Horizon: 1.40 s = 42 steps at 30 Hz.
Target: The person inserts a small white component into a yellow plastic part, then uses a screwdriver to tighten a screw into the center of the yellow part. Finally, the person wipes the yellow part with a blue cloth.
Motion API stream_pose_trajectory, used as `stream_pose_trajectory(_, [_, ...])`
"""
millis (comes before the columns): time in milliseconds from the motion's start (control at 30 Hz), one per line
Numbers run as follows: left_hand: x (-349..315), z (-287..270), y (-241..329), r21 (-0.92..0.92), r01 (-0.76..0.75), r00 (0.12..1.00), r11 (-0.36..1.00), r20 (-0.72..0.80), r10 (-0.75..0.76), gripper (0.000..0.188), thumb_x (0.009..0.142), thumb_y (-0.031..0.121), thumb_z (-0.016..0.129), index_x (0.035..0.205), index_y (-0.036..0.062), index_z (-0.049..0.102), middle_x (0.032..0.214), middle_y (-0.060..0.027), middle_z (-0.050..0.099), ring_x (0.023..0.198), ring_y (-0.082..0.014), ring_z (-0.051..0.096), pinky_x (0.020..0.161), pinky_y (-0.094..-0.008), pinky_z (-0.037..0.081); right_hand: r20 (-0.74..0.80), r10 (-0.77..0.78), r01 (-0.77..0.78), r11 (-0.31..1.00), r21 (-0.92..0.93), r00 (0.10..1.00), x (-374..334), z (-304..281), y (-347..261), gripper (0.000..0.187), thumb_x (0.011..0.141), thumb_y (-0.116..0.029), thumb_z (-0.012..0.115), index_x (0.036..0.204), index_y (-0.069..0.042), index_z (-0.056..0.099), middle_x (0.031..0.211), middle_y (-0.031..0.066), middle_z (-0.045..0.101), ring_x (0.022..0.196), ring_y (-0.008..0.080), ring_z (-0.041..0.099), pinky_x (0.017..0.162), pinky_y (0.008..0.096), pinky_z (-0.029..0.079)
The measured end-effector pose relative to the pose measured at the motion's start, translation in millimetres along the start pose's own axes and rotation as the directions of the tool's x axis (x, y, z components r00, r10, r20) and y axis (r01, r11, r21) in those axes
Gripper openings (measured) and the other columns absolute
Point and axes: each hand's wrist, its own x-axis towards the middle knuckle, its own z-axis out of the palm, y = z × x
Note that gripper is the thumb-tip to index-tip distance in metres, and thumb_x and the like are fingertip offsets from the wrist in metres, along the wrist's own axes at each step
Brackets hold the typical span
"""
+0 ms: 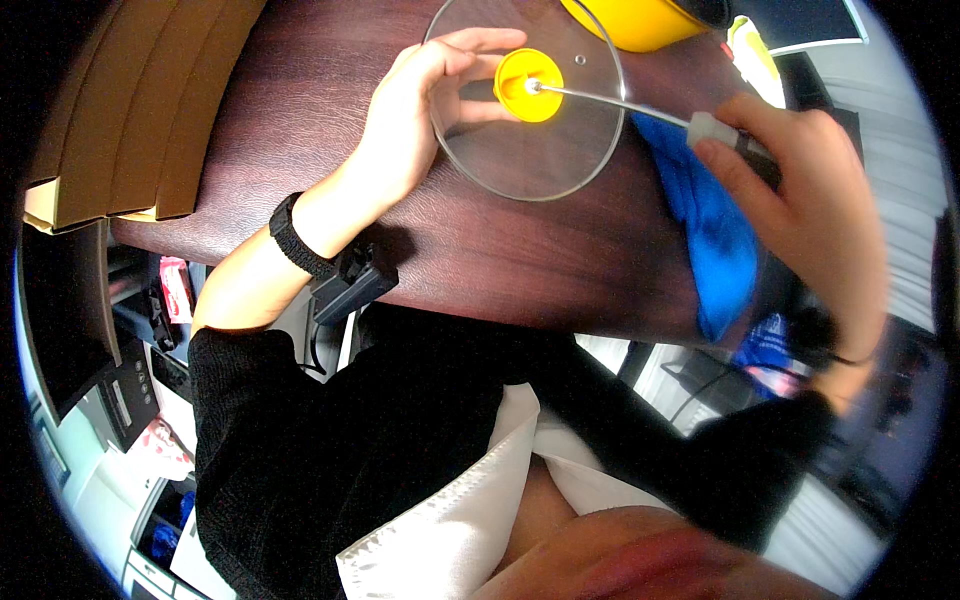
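Over the red-brown table [480, 268], with room before its near edge, the left hand [408, 112] grips a clear round glass lid [560, 150] by its yellow knob [514, 100]. The right hand [820, 175] clasps a grey-handled screwdriver [708, 131]; the lid's far rim is cut off.

Room to pass lies over the counter [490, 260], mid-frame; the lid [545, 165] blocks top centre; the cardboard [140, 100], upper left; the yellow pot [635, 25], upper right.

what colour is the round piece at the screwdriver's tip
Yellow; the round piece shows best in the head view.
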Motion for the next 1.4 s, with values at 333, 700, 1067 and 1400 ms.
stream_pose_trajectory(333, [-3,1,1,0.085,-0.040,0.999,0.996,-0.030,0.043,0.061,0.086,0.036,0.039,0.130,-0.0048,0.051,0.123,-0.0206,0.061,0.115,-0.0281,0.057,0.098,-0.0411,0.045,-0.003,0.034,-0.034,0.997,0.064,0.999,-1,5,-5,0.019,0.091,-0.022,0.062,0.089,-0.003,0.062,0.063,0.0133,0.056,0.054,0.0243,0.056,0.053,0.0347,0.041])
stream_pose_trajectory(700, [-3,0,0,0.196,-0.065,0.990,0.978,-0.113,0.089,0.057,0.086,0.030,0.039,0.129,-0.0053,0.052,0.123,-0.0186,0.061,0.113,-0.0259,0.059,0.096,-0.0409,0.045,0.687,0.319,-0.751,0.389,0.533,0.653,14,15,-6,0.043,0.103,-0.040,0.038,0.090,-0.005,0.059,0.050,-0.0016,0.048,0.032,0.0073,0.040,0.028,0.0199,0.026])
stream_pose_trajectory(1067, [0,-1,0,0.190,-0.100,0.986,0.977,-0.114,0.123,0.054,0.088,0.028,0.037,0.128,-0.0060,0.053,0.129,-0.0188,0.057,0.115,-0.0266,0.058,0.094,-0.0419,0.048,0.617,0.330,-0.699,0.385,0.603,0.714,0,6,2,0.037,0.098,-0.038,0.051,0.088,-0.004,0.059,0.054,-0.0007,0.049,0.034,0.0080,0.043,0.032,0.0234,0.027])
stream_pose_trajectory(1400, [2,-8,-5,0.071,-0.057,0.996,0.996,-0.063,0.061,0.057,0.088,0.032,0.036,0.128,-0.0042,0.053,0.124,-0.0190,0.060,0.115,-0.0265,0.057,0.095,-0.0397,0.047,0.020,0.121,-0.122,0.958,0.261,0.993,-7,22,10,0.015,0.086,-0.014,0.066,0.089,0.000,0.061,0.062,0.0211,0.057,0.050,0.0350,0.056,0.046,0.0393,0.042])
